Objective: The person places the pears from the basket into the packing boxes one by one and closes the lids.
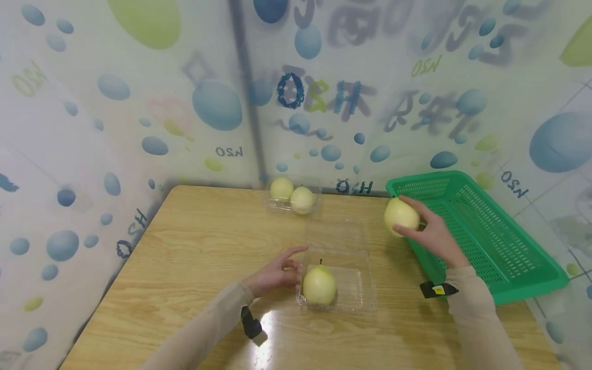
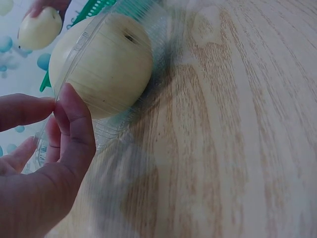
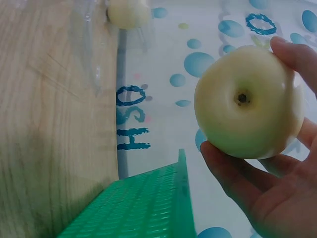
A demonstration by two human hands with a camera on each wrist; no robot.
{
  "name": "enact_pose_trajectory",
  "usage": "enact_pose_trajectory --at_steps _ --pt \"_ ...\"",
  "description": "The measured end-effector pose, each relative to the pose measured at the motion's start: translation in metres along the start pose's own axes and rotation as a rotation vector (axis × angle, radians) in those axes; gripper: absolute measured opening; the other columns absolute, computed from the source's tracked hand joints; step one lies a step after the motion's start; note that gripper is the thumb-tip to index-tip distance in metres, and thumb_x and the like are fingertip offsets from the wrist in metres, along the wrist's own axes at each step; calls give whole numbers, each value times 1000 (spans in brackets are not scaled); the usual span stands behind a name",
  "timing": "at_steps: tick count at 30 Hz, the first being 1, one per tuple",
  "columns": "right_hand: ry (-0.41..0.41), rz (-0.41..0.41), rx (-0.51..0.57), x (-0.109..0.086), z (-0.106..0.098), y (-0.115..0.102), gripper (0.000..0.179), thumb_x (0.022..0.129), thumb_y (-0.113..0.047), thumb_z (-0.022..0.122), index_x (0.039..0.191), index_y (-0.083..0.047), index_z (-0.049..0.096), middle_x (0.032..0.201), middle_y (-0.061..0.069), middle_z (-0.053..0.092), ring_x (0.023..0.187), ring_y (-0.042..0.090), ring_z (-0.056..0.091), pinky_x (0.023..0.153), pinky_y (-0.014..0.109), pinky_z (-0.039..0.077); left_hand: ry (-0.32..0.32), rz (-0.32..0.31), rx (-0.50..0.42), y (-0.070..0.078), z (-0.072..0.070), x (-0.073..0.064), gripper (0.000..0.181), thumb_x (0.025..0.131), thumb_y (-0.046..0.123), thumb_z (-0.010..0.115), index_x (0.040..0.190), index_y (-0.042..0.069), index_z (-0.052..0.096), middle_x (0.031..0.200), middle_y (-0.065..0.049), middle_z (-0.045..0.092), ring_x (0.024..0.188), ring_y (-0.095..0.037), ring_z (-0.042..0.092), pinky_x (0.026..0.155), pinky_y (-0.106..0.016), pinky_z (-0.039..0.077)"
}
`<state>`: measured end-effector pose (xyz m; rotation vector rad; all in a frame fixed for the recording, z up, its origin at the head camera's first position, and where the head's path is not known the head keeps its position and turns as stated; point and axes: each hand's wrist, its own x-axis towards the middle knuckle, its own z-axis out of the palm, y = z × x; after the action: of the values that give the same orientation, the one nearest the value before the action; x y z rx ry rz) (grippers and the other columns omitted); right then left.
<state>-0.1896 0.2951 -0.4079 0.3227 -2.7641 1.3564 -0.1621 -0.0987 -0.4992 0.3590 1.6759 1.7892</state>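
In the head view my right hand [image 1: 437, 239] holds a round pale yellow pear [image 1: 400, 216] above the near-left edge of the green basket. The right wrist view shows this pear [image 3: 247, 104] between thumb and fingers, its blossom end facing the camera. My left hand [image 1: 276, 272] is at the left side of a clear plastic container [image 1: 353, 285], which stands with its lid folded back. Its rim is pinched between thumb and fingertips in the left wrist view. Another pear [image 1: 319, 285] sits in the container's left half, stem up.
A green perforated basket [image 1: 532, 272] stands on the right of the wooden table [image 1: 208, 231]. At the back edge, a second clear container [image 1: 316, 190] holds two pears [image 1: 291, 195]. A patterned curtain-like backdrop [image 1: 185, 139] rises behind the table.
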Motion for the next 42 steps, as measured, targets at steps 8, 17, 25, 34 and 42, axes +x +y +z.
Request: enact_pose_trajectory --at_steps 8,17,25,34,42 --pt "-28 16 43 -9 4 0 74 88 -29 72 151 -21 34 150 21 30 116 47 46 74 49 54 -8 11 8 0 0 1 79 85 -7 58 153 15 24 104 -16 48 84 -18 55 78 -34 55" --pt "-49 47 106 -21 7 -6 72 90 -27 71 151 -23 34 151 18 28 120 47 43 78 51 52 -28 8 -16 -1 -2 2 80 86 -9 58 154 16 23 103 -18 50 82 -18 57 76 -32 55" --pt "-74 66 179 -30 15 -14 72 90 -22 70 152 -20 33 152 20 25 121 50 43 77 47 52 -36 6 -13 -1 -2 2 81 86 -10 58 154 17 22 103 -16 49 83 -18 57 77 -32 55" --pt "-93 80 243 -37 30 -15 70 91 -19 69 151 -18 33 150 19 28 116 46 48 77 41 52 -45 14 -12 0 -3 1 80 87 -9 57 154 14 21 101 -16 49 81 -18 57 76 -31 54" --pt "-127 127 262 -43 44 -14 70 90 -21 71 150 -17 35 148 20 31 122 49 43 80 44 52 -36 11 -6 0 -3 0 80 87 -8 58 154 16 22 102 -15 50 82 -18 58 77 -32 55"
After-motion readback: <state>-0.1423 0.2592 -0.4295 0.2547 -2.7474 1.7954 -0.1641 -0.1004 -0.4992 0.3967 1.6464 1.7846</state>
